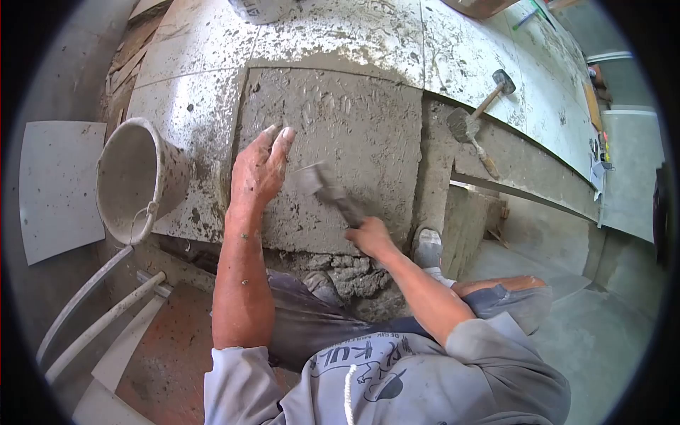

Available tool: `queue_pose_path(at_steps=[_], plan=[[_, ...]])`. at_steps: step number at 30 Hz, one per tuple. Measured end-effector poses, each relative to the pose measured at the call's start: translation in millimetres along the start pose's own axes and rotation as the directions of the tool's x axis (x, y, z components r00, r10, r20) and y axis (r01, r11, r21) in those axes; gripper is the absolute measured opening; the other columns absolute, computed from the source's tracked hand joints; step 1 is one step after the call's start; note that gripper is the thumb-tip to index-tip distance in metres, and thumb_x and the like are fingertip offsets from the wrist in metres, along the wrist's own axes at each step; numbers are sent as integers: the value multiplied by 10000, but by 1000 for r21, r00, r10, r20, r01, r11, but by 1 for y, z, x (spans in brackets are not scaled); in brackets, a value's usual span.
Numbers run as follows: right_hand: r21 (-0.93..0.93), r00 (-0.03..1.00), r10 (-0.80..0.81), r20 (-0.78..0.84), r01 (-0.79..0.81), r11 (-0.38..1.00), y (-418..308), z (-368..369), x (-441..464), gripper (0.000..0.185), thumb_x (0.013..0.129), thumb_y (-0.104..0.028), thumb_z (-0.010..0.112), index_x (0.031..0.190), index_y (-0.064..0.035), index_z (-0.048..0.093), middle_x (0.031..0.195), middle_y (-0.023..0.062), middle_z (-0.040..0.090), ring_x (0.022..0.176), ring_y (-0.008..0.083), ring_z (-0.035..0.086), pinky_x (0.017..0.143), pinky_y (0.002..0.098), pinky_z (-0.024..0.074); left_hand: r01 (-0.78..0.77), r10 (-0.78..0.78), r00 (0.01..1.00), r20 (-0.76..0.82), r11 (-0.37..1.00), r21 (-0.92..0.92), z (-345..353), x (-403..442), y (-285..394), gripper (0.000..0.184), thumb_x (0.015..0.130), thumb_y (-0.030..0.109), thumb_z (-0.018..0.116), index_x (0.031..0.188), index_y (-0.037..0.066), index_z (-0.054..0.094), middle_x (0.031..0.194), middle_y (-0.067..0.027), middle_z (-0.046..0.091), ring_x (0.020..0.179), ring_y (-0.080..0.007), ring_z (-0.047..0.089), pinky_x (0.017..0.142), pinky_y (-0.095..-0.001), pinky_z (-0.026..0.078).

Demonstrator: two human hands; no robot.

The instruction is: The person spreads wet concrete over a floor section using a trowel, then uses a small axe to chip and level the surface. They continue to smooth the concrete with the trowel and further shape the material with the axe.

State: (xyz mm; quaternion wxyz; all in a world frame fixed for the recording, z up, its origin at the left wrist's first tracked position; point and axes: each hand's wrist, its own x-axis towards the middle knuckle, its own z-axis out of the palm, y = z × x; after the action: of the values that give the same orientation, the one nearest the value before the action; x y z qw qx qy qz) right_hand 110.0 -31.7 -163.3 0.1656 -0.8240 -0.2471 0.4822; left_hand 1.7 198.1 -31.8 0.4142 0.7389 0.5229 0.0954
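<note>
My left hand [259, 166] is over the left part of a square patch of wet grey mortar [347, 127], fingers stretched out and holding nothing. Whether it touches the surface I cannot tell. My right hand [371, 238] is closed around the dark handle of a hammer [327, 191], whose grey head is blurred by motion above the mortar. A lumpy heap of mortar [347, 276] lies at the near edge, by my legs. Ridges and dents mark the patch's surface.
A mortar-stained bucket [127, 184] lies tilted at left. A mallet [503, 82] and a trowel [464, 127] rest at right, near a rectangular opening [524, 205] in the slab. Splattered white tiles [340, 35] surround the far side. My shoe [428, 248] is close by.
</note>
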Motion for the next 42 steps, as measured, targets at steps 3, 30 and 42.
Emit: queue_pose_path(at_steps=[3,30,42], plan=[[598,976,195,-101,-97,796,0,-49,-31,164,813,-160,643,693,-57,599,562,37,567,427,121,533,398,295,416,-35,35,999,1,999,-14,7,10,-8,646,928,550,474,1266,6,558,1203,-244,598,1141,-372,574,953,-412,455],[56,978,195,-75,-191,980,62,3,-26,421,649,-315,735,916,9,696,883,263,672,826,369,675,775,407,516,-78,79,989,121,997,-16,27,23,12,597,937,509,499,1270,17,561,1203,-211,614,1141,-310,582,959,-371,444],[206,914,287,-288,-233,950,116,52,-9,386,745,-269,711,853,96,651,735,219,664,698,317,652,628,412,480,-97,87,974,209,994,39,43,14,7,634,933,542,466,1254,5,567,1148,-246,624,1098,-368,602,929,-414,469]])
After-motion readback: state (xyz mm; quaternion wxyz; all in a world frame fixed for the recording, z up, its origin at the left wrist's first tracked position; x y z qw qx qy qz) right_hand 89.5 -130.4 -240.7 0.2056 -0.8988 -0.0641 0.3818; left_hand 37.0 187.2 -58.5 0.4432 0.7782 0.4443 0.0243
